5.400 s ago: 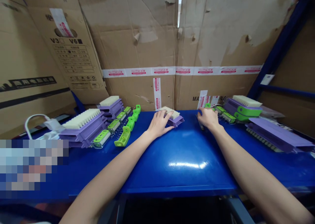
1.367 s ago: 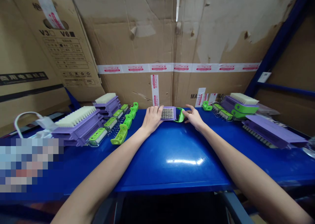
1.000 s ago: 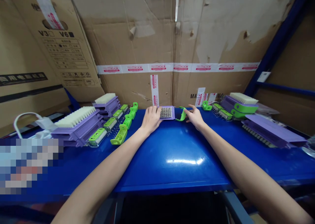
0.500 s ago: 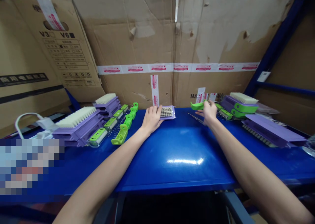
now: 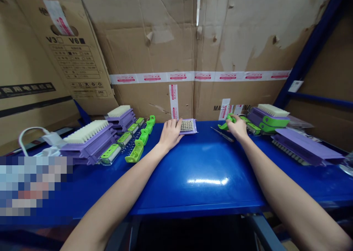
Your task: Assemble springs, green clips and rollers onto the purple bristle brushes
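My left hand rests with curled fingers against the left edge of a small purple brush head that lies with its studded underside up on the blue table. My right hand is far right of it, closed round a green plastic handle piece beside other green pieces. A thin dark tool lies on the table between the brush head and my right hand.
Purple brushes with white bristles and a row of green parts lie at left. More purple and green brushes and a long purple part lie at right. Cardboard boxes wall the back. A white cable sits far left.
The green handle was beside the purple brush head; my right hand carried it off to the right toward the green pieces. My left hand stayed on the brush head.
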The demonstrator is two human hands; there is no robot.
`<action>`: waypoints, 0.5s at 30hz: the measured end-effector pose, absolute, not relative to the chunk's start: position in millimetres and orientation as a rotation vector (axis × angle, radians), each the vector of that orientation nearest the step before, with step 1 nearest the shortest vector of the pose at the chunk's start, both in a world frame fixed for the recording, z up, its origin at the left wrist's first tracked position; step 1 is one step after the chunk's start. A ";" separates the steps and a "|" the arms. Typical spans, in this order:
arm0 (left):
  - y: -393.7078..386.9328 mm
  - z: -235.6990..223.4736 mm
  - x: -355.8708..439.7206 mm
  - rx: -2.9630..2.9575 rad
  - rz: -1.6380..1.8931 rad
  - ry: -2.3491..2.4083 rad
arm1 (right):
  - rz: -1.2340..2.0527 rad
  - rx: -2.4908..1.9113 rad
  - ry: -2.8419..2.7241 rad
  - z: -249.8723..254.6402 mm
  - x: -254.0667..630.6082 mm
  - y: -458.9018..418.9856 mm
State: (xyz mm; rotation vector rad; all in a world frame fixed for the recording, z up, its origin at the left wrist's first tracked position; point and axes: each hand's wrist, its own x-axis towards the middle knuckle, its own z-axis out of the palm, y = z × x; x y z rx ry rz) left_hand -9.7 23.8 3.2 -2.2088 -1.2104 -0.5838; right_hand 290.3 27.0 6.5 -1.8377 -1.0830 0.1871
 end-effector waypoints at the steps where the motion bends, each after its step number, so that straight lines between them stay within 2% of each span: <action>1: 23.6 3.4 -9.8 -2.206 -0.581 -1.212 | 0.163 -1.868 -1.147 5.9 290.2 27.7; 9: 22.4 4.5 -9.1 -2.221 -0.594 -1.211 | -0.083 -1.963 -1.502 -2.8 288.2 29.7; 15: 22.8 4.2 -8.8 -2.219 -0.576 -1.236 | -0.176 -2.014 -1.471 2.5 284.9 25.1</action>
